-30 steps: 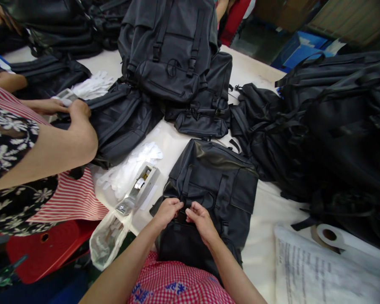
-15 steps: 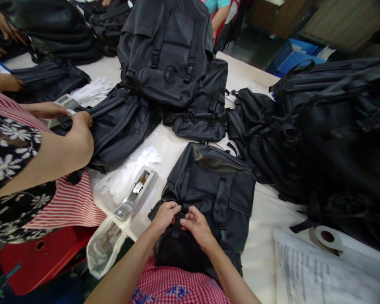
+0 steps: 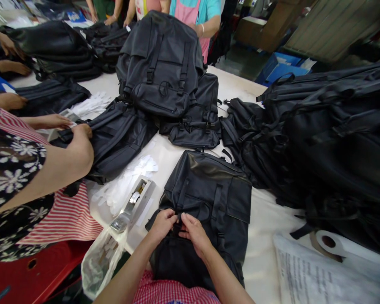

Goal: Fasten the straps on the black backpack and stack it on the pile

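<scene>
A black backpack lies front side up on the table before me, with two flat straps running down it. My left hand is closed in a pinch on the left strap, low on the bag. My right hand grips the same strap from the other side, its fingertips close to those of my left hand. The fingers cover most of the strap's end and whatever fastener is there. A buckle hangs on the right strap, to the right of my right hand.
A tape dispenser stands at left beside white paper strips, with a plastic bag below it. Black backpacks are piled behind and at right. A tape roll lies right. A co-worker's arm is at left.
The view has tilted up a little, so co-workers at the back show more. Both hands stay at the left strap; the right hand's fingers have shifted slightly and reach further forward.
</scene>
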The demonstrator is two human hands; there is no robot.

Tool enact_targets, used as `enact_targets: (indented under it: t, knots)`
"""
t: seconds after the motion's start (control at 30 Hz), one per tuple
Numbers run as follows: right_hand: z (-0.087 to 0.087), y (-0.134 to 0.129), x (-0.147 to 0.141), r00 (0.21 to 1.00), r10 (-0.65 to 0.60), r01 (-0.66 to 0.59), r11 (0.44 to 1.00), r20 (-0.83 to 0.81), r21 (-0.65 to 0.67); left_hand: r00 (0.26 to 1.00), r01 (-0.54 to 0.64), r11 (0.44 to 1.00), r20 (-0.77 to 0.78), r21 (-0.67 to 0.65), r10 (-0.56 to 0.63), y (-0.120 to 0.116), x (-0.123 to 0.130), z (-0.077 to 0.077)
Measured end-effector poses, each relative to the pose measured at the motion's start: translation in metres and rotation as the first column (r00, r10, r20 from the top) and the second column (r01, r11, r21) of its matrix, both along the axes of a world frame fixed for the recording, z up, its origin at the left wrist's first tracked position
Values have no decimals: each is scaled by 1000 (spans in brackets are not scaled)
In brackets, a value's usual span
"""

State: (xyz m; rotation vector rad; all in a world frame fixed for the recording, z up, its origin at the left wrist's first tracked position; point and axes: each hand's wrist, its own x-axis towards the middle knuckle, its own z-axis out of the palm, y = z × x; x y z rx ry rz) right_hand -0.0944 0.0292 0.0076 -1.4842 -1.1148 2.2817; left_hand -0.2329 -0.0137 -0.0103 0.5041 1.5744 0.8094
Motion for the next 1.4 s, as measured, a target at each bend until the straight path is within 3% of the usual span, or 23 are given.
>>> enact_targets:
  t: [0.1,0.2,0.37,0.47,0.53,0.67,0.8,0.9,1.03,1.2,1.27,1.4]
  knots:
    - [-6,-1,-4,996,-38,30,995,81,98,999,-35,999,17,28,35,-7,2,10]
    - [-14,-1,-6,991,3,-28,982,131,187,998,-48,993,50,109,43,-17,5,17]
    - [-18,7,-7,965,90,-150,961,247,234,999,-44,987,9,154,43,-25,10,9]
    - [-13,29,-4,919,132,-277,886,371,372,996,-33,986,-79,161,46,-23,13,8]
    - [-10,50,-5,894,79,-304,830,440,468,995,-52,986,-80,156,65,-21,14,10]
    - [-15,82,-23,890,-36,-206,858,455,471,995,-80,985,-47,155,89,-21,17,11]
    - [-30,91,-47,908,-97,-105,889,407,446,978,-71,989,-184,131,94,-22,17,0]
    - [-37,97,-49,926,-165,14,914,341,405,970,-80,990,-219,118,105,-22,15,-5]
    - [-36,109,-39,948,-229,145,929,220,341,988,-108,989,-100,98,118,-18,16,-3]
    - [-13,111,-20,970,-236,206,917,48,342,995,-88,996,-42,5,89,-13,20,-9]
    - [-3,108,2,971,-235,190,879,49,438,996,-71,997,-49,8,71,-14,18,-12]
    - [8,89,85,910,-300,10,706,286,708,984,23,998,-180,65,-11,-25,6,-6]
